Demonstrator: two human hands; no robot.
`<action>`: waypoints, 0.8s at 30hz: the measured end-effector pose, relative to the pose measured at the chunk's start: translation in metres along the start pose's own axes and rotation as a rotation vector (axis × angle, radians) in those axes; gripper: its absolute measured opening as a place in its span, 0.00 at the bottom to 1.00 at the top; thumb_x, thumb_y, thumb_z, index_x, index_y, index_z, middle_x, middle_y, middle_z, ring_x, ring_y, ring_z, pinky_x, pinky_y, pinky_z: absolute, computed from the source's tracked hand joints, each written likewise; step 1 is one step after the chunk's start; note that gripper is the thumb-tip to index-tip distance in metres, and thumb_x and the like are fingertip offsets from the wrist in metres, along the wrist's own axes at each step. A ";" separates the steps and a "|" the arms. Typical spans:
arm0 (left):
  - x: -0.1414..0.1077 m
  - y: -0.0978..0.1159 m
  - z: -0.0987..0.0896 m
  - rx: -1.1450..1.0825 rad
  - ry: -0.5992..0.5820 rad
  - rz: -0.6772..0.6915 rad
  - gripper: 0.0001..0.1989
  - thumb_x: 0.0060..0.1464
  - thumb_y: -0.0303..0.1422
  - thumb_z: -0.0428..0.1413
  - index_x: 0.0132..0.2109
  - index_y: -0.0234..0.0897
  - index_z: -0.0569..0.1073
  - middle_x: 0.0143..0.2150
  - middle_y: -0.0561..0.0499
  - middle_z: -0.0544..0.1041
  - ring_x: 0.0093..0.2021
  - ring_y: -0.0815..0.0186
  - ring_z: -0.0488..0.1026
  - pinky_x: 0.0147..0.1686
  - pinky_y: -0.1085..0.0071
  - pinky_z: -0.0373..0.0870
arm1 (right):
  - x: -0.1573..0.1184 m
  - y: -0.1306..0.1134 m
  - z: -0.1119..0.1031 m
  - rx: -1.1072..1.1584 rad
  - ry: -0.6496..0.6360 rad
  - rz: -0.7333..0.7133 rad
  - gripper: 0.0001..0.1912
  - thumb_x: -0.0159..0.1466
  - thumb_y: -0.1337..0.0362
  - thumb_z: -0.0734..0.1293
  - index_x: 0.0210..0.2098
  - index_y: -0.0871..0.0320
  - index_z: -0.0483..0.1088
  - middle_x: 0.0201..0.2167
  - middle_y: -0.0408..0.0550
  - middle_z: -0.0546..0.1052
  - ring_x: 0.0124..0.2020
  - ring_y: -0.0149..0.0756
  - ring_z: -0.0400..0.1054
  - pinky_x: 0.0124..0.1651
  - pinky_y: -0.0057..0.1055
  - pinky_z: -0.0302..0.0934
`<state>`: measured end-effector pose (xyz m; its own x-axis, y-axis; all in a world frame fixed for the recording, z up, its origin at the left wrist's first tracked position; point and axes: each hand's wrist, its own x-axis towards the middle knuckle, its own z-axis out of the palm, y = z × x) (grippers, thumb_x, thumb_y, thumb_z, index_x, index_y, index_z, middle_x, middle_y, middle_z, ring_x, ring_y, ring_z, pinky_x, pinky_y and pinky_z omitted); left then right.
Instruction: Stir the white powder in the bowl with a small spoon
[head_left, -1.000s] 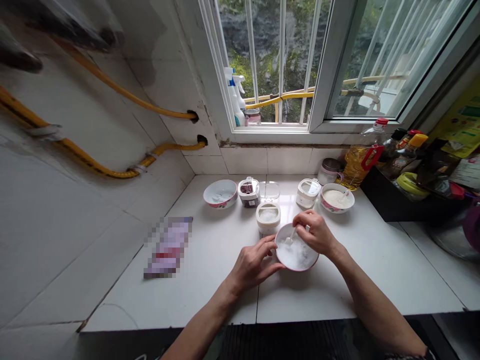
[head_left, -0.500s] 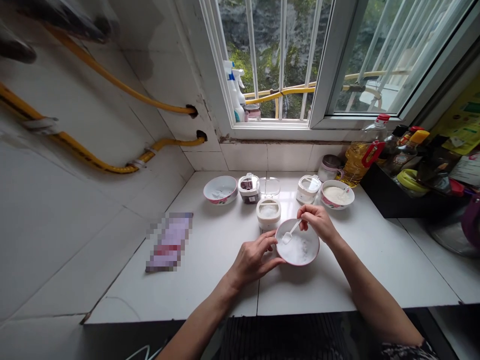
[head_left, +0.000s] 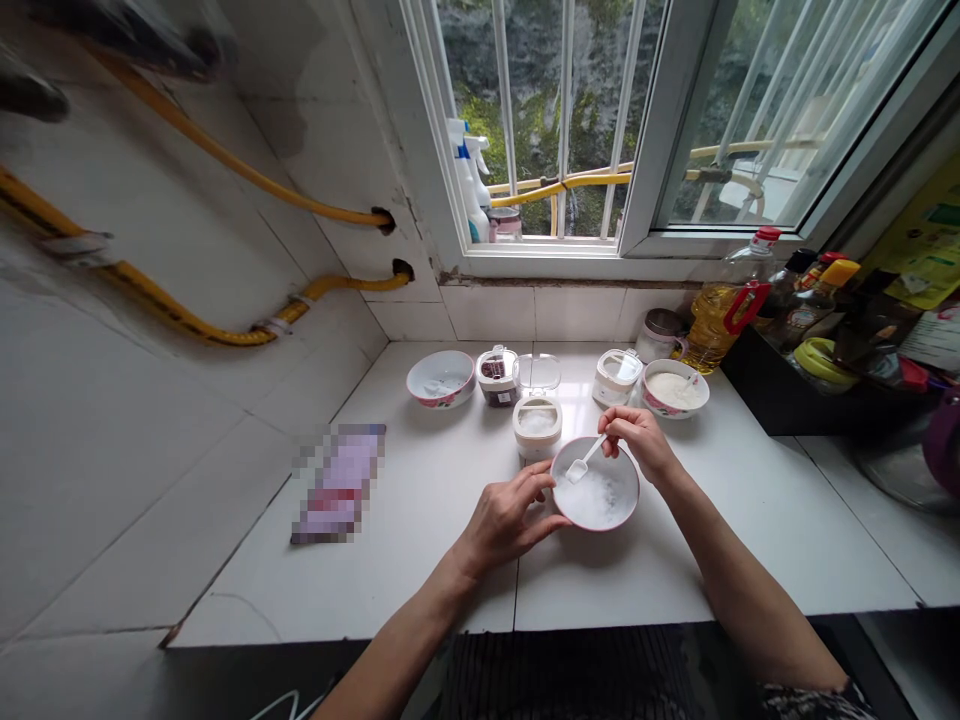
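Note:
My left hand point(head_left: 517, 512) grips the left rim of a white bowl point(head_left: 628, 510) with a pink edge, thumb low and fingers on top. Inside the bowl lies a white grainy powder point(head_left: 596, 500). Pinched in my right hand point(head_left: 634, 438) is a small white spoon point(head_left: 586, 460), its tip over the powder in the bowl. Just behind the bowl stands a cream-lidded jar point(head_left: 538, 425) of white contents. Farther back are a jar with dark contents point(head_left: 499, 376) and another white-lidded jar point(head_left: 617, 377).
A patterned bowl point(head_left: 441, 380) stands back left, another with pale contents point(head_left: 676, 389) back right. Beyond it are a lidded glass mug point(head_left: 660, 335), an oil bottle point(head_left: 720, 310) and a black rack point(head_left: 772, 385) of bottles. A blurred purple packet point(head_left: 345, 485) lies at left.
My right hand and the spoon have shifted very slightly to the right. The left hand and the bowl stay in place.

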<state>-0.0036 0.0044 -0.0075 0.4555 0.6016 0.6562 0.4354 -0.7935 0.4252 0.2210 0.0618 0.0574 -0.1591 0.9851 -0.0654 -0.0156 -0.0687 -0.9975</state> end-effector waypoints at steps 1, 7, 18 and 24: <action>0.000 0.000 0.000 0.002 -0.001 -0.001 0.17 0.63 0.45 0.57 0.48 0.36 0.69 0.52 0.35 0.79 0.40 0.59 0.83 0.32 0.69 0.80 | 0.000 0.000 0.000 -0.002 0.004 0.000 0.05 0.46 0.64 0.64 0.20 0.58 0.71 0.11 0.42 0.71 0.15 0.29 0.60 0.22 0.27 0.54; 0.002 0.001 0.001 0.005 0.001 0.004 0.17 0.64 0.45 0.56 0.47 0.36 0.68 0.52 0.33 0.79 0.39 0.60 0.83 0.29 0.71 0.79 | 0.004 0.002 -0.003 0.034 0.022 0.009 0.05 0.46 0.64 0.65 0.21 0.58 0.71 0.12 0.43 0.71 0.16 0.30 0.62 0.22 0.28 0.56; 0.000 0.000 -0.001 0.016 -0.002 -0.019 0.17 0.62 0.46 0.57 0.47 0.36 0.70 0.52 0.34 0.79 0.42 0.57 0.83 0.32 0.70 0.79 | -0.002 0.008 0.018 -0.135 0.178 -0.376 0.08 0.64 0.58 0.64 0.37 0.56 0.68 0.30 0.48 0.79 0.32 0.38 0.73 0.41 0.38 0.67; 0.000 0.001 -0.001 0.009 -0.001 -0.013 0.17 0.63 0.46 0.56 0.46 0.36 0.69 0.52 0.34 0.79 0.41 0.58 0.83 0.32 0.68 0.80 | -0.010 0.008 0.025 -0.723 0.086 -0.830 0.09 0.68 0.69 0.59 0.40 0.54 0.69 0.33 0.47 0.82 0.34 0.38 0.75 0.59 0.48 0.56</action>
<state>-0.0035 0.0035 -0.0067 0.4505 0.6123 0.6497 0.4486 -0.7845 0.4283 0.1975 0.0473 0.0510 -0.2968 0.6919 0.6582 0.4998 0.6999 -0.5103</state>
